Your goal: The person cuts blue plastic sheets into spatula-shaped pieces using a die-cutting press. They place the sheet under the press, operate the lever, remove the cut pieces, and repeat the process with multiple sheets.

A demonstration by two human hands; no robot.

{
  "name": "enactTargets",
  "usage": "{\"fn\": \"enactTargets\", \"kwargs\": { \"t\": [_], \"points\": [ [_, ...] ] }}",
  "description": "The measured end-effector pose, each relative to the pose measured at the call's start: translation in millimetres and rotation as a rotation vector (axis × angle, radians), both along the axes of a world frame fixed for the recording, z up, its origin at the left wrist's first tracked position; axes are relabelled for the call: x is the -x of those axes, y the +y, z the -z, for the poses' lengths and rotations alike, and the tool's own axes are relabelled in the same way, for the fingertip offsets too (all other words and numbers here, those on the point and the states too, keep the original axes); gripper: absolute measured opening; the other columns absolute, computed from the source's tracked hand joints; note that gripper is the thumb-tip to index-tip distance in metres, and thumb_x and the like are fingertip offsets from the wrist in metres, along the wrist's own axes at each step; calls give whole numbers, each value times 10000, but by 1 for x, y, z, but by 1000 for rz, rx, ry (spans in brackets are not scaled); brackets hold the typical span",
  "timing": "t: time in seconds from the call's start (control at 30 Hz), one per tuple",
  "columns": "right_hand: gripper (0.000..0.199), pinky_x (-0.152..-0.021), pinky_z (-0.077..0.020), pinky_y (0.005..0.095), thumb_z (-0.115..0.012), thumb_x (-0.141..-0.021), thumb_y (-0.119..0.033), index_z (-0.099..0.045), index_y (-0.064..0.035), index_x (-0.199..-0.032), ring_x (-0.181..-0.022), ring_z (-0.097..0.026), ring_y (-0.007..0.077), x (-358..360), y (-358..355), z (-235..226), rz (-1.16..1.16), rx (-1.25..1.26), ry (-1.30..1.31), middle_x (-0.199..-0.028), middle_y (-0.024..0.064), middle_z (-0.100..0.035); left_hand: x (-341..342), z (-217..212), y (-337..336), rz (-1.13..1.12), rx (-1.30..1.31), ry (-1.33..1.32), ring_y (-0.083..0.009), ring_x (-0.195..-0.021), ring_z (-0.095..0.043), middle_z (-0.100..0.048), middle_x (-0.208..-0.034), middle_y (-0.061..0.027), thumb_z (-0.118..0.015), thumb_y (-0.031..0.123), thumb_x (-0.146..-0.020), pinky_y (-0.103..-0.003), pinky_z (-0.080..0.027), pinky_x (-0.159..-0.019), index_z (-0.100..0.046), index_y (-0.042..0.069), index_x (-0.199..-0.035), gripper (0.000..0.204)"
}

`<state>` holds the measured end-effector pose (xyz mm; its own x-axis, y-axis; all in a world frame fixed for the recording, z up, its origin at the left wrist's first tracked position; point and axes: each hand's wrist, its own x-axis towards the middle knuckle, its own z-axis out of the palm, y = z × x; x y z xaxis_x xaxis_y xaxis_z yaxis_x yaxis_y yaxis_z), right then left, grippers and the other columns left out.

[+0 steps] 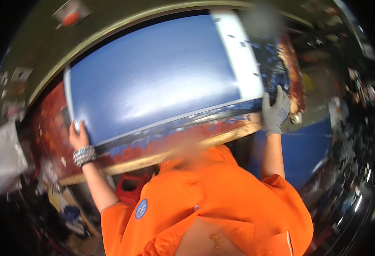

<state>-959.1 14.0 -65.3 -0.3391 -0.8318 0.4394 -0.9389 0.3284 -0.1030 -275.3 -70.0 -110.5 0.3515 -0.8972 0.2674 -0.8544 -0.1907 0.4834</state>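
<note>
A large flat blue panel [153,72] with a white strip [241,55] along its right end lies in front of me, on a dark board [266,64] spotted with blue flecks. My left hand [79,137], bare and with a beaded bracelet [84,156] at the wrist, grips the panel's near left corner between thumb and fingers. At the near right corner is my right hand [276,110] in a grey glove. Its thumb touches the corner, and its fingers are spread apart over the dark board.
Underneath is a worn red workbench [46,128] with a pale wooden front edge [221,138]. A clear plastic bag [8,151] lies at the left. Below the bench are a red container [130,187] and a blue sheet [307,147]. Blurred clutter fills the far right.
</note>
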Motion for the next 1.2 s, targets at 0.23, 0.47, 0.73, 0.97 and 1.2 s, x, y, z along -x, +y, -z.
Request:
{"fn": "enactTargets", "kwargs": {
  "t": [0.23, 0.47, 0.73, 0.97, 1.2],
  "points": [
    [974, -1028, -432, 474, -812, -721, -462, -389, -20, -1479, -1199, -545, 429, 80, 43, 8, -2, -270, -261, -1324, 263, -554, 12, -4, 0, -141, -28, -101, -328, -1046, -673, -702, -1123, -233, -638, 378, -963, -389, -505, -920, -646, -11, -1233, 473],
    [927, -952, -491, 366, -813, -735, -304, -376, 2, -1493, -1114, -619, 285, 77, 22, -31, 39, -118, -751, -1285, 218, -596, 6, -3, -1, -130, -31, -62, -325, -1006, -666, -704, -1102, -232, -630, 379, -967, -390, -502, -915, -643, -12, -1236, 475],
    [698, -903, -538, 570, -552, -921, -482, -494, 67, -1347, -1060, -625, 448, 47, 59, -48, -182, 713, -2687, -1233, 307, -589, 8, -2, -2, -158, -36, -91, -287, -933, -677, -718, -1064, -210, -642, 370, -961, -376, -518, -861, -645, -21, -1224, 471],
    [764, -986, -503, 508, -696, -858, -427, -442, 65, -1385, -1176, -560, 398, 25, 64, -22, -103, 1033, -2943, -1339, 278, -512, 9, 0, 1, -106, 39, -115, -356, -955, -676, -708, -1062, -244, -616, 378, -972, -407, -516, -866, -652, -3, -1208, 450],
    [672, -929, -536, 501, -507, -977, -559, -504, 5, -1342, -1082, -630, 367, -32, 48, -57, -80, 647, -2161, -1233, 209, -612, -14, 6, 6, 5, -38, 79, -141, -773, -559, -701, -961, -78, -668, 323, -961, -286, -482, -716, -610, -4, -1311, 482]
  ]
}}
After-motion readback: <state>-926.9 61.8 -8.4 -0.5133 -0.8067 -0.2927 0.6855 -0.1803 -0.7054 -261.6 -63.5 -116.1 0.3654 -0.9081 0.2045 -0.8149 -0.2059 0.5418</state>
